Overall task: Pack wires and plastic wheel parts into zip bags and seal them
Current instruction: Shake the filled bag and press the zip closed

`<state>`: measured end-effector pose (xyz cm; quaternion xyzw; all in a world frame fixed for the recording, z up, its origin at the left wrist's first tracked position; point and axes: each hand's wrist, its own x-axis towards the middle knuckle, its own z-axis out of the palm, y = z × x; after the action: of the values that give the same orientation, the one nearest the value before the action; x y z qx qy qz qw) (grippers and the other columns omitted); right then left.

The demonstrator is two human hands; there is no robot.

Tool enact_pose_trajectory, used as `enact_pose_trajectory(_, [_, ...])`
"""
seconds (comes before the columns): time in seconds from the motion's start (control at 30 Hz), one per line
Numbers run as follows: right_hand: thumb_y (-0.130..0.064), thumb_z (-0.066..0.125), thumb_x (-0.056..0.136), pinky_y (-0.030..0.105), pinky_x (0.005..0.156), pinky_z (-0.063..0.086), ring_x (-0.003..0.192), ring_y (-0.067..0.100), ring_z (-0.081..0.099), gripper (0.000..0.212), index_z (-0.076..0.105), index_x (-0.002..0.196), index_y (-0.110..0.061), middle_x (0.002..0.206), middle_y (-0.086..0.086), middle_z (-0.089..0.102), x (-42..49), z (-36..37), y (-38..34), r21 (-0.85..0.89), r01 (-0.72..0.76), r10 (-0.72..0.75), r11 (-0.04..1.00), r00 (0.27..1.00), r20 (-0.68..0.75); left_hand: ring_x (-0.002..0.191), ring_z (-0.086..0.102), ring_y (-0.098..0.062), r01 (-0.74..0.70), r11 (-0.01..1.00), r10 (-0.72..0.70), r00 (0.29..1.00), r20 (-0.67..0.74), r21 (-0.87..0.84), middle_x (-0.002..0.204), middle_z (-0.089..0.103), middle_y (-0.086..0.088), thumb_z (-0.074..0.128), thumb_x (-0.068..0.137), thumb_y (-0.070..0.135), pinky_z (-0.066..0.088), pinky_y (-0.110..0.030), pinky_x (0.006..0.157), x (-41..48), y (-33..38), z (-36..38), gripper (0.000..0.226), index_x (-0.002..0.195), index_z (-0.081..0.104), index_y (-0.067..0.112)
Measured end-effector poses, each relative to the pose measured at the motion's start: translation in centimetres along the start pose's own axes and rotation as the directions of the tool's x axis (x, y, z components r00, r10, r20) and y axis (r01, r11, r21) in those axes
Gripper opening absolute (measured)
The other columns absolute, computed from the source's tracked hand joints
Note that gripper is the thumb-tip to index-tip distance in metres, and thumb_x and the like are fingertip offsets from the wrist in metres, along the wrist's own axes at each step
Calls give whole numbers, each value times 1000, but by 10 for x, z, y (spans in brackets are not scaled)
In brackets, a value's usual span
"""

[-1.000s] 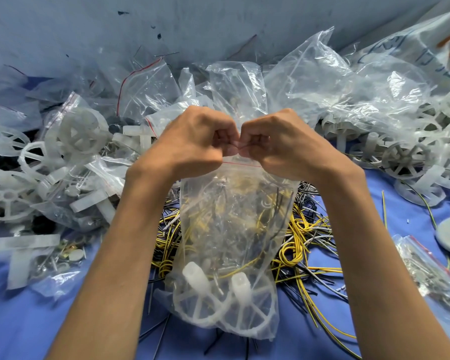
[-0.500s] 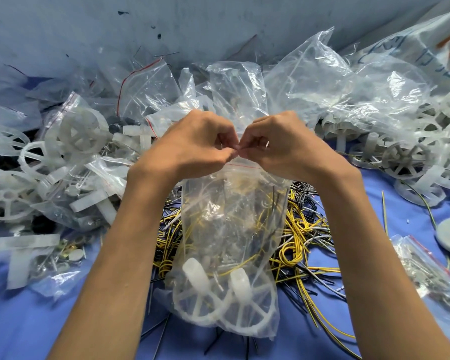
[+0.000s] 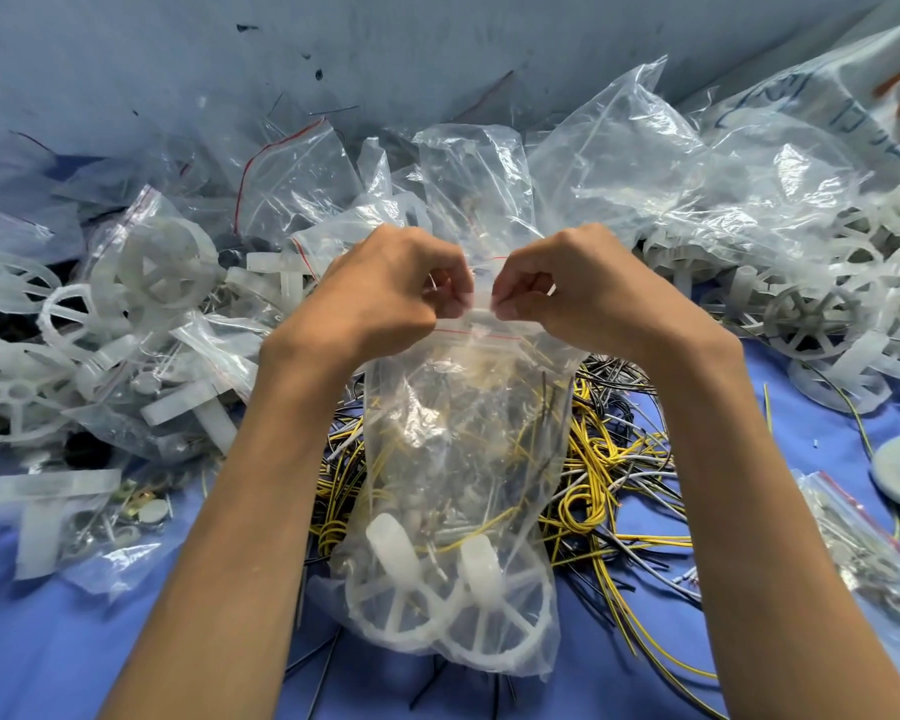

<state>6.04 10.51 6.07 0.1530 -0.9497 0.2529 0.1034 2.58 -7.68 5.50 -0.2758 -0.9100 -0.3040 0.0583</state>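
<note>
A clear zip bag [image 3: 458, 459] with a red line at its mouth hangs upright in the middle. Inside it lie two white plastic wheels [image 3: 448, 610] at the bottom, with yellow wires and small metal parts above. My left hand [image 3: 385, 293] pinches the bag's top strip on the left. My right hand [image 3: 567, 288] pinches the same strip on the right, a small gap apart from the left. Behind the bag a heap of yellow, black and grey wires [image 3: 609, 470] lies on the blue cloth [image 3: 74, 641].
Filled bags of white wheels and cross pieces [image 3: 141, 324] pile up at the left. Loose white wheels [image 3: 811, 314] and large crumpled clear bags [image 3: 697, 163] fill the right. A small bag of metal parts [image 3: 863, 553] lies at the right edge. A grey wall [image 3: 385, 54] stands behind.
My hands have slid apart along the bag's top strip, from knuckles touching to a small gap between them. The bag's red line now shows between my hands.
</note>
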Motion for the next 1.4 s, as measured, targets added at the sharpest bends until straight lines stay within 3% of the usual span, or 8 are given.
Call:
enact_pose_trajectory(0.13, [-7,68,82,29,67,51,68,12,59,12,71,86,-18,77,-1,67,2,7,-1,-37,-23,25,999,998,57,76,64,-8,-8,999,7,1000,14,50,72,63,16,67,76,-4,55,-38,77,0,2,4,37,70,66,33])
enact_pose_trajectory(0.27, [0,64,83,30,68,50,66,3,55,19,69,86,-18,69,-15,57,3,8,-1,-53,-16,20,998,998,65,72,62,-9,-25,998,25,1000,-2,53,72,61,16,71,75,2,54,-38,75,0,-2,2,40,63,61,39])
enact_pose_trajectory(0.57, [-9,72,81,18,61,45,70,14,61,10,73,86,-17,78,1,69,-3,-2,2,33,-43,40,999,995,88,66,57,-3,37,999,-35,997,73,-36,72,64,8,77,76,11,40,-12,57,-2,-11,-3,26,70,66,34])
enact_pose_trajectory(0.73, [0,64,82,28,62,47,69,15,59,19,70,83,-18,68,-12,59,-1,3,-2,-47,-9,13,999,997,81,73,60,-9,6,1000,-7,999,49,17,77,65,4,74,78,4,49,-23,69,-1,-11,-2,33,70,64,34])
enact_pose_trajectory(0.83, [3,60,82,33,64,48,71,19,58,29,62,77,-25,67,-11,55,-2,2,-2,-64,1,5,998,995,97,65,56,3,-8,1000,8,999,35,15,72,63,8,72,77,-1,42,-13,65,-1,-11,-2,40,67,61,36])
enact_pose_trajectory(0.9, [3,61,81,29,61,45,67,15,56,30,61,76,-27,66,-10,55,-2,0,-1,-30,-13,16,999,996,85,60,54,6,-12,1000,12,1000,12,-11,70,63,8,73,75,-2,39,-7,60,-2,-10,-4,37,67,64,33])
enact_pose_trajectory(1.17, [-10,72,81,5,51,37,58,0,51,9,73,83,-19,69,-9,62,-6,-8,5,14,-78,77,997,993,86,74,64,-9,15,996,-10,998,55,-83,79,69,1,74,77,-1,52,-18,74,-4,-11,-6,26,75,68,25])
enact_pose_trajectory(1.4, [-6,71,80,19,60,48,66,7,60,16,72,78,-22,70,-11,65,-7,-8,6,-7,-88,88,996,991,103,64,60,7,19,997,-15,998,59,-69,73,68,5,70,76,-10,45,-5,62,-5,-15,-9,38,70,65,27])
